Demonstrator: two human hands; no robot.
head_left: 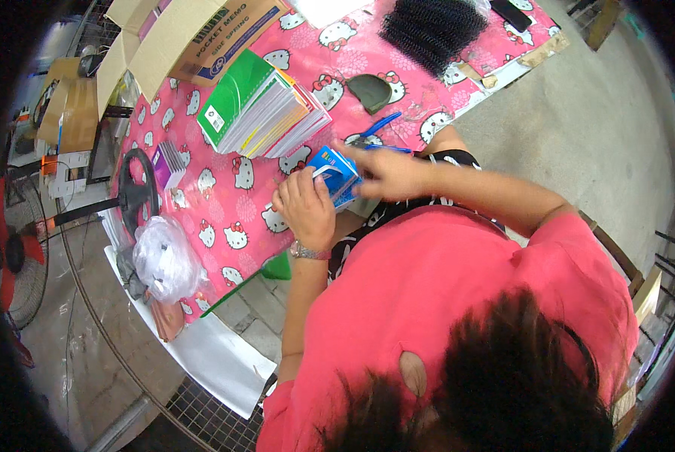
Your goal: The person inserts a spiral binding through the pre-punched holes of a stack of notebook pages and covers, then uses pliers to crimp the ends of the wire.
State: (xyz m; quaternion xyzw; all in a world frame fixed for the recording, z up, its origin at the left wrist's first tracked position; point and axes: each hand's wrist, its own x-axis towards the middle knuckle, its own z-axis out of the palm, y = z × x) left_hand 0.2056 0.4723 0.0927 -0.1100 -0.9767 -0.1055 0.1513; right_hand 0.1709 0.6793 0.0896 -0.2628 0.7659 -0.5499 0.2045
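Observation:
Small blue memo notebooks (336, 173) are held close in front of me, above the near edge of the table. My left hand (307, 207) is closed on their left side, its fingers over the cover. At their right edge is my right hand (386, 173), slightly blurred, its fingers bent around them. Just beyond my right hand lies a blue-handled tool (380, 126), its working end partly hidden. A thick stack of notebooks with a green cover (236, 98) lies beyond my left hand.
Black spiral coils (434, 34) lie at the far right, near a dark green curved piece (369, 93). An open cardboard box (228, 38) stands at the far left. Purple notebooks (169, 164), a clear plastic bag (166, 260) and a fan (25, 252) are on the left.

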